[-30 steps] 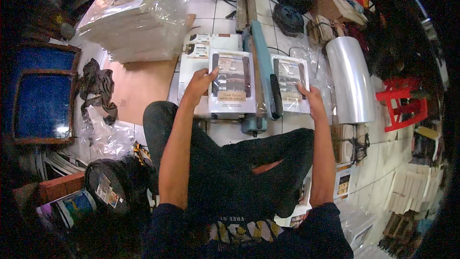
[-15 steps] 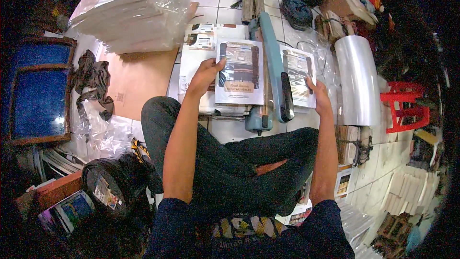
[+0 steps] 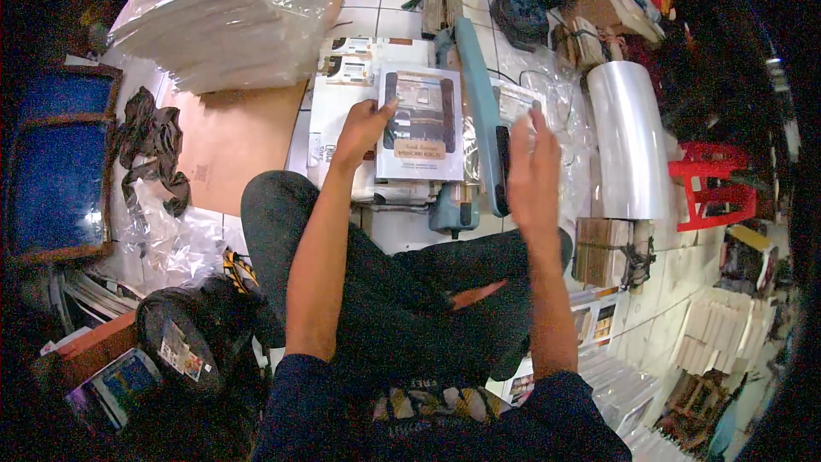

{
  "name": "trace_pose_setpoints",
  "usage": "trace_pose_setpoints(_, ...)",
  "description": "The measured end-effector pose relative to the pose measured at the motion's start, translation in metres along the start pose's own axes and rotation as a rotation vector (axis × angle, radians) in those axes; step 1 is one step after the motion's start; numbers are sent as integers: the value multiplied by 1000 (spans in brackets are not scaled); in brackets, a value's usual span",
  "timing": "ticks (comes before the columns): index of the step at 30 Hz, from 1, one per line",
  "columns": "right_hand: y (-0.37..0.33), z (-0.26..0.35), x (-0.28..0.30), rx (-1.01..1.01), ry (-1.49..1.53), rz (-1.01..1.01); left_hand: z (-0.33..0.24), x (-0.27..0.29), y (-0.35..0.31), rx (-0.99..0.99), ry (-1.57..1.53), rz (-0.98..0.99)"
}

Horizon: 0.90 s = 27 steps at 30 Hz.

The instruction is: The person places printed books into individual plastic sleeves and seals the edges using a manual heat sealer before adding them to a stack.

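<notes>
Likely positioning: my left hand (image 3: 363,132) pinches book (image 3: 425,124); right hand (image 3: 534,175), fingers extended, hold indeterminate. Next requires alignment beside sealer (image 3: 481,111).

Left hand (image 3: 365,133) pinching; right hand (image 3: 534,173) outstretched, blurred.

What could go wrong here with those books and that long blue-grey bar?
The right hand, blurred, is close to the blue-grey bar; its fingers might get pinched if the bar moves. The left hand grips the left book by its left edge, so it could twist. Loose clear plastic nearby might snag.
</notes>
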State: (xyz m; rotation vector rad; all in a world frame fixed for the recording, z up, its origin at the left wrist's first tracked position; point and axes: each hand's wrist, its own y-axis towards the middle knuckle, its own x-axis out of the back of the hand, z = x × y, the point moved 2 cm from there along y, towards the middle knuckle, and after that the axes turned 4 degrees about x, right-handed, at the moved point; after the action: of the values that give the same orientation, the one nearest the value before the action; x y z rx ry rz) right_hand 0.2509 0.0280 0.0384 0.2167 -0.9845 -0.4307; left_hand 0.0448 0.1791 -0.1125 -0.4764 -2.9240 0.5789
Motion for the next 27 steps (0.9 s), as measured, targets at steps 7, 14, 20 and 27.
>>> trace_pose_setpoints(7, -34, -10, -43, -139, -143, 62, -10, 0, -9, 15, 82, -40)
trace_pose_setpoints(14, -54, -31, -69, -51, -89, -47, -18, -9, -16, -13, 73, -180)
trace_pose_setpoints(20, -53, -31, -69, -71, -40, -38, -10, -14, -11, -17, 170, -263)
trace_pose_setpoints(27, -52, -27, -65, -71, -7, -64, -16, -15, -21, -119, 115, -315)
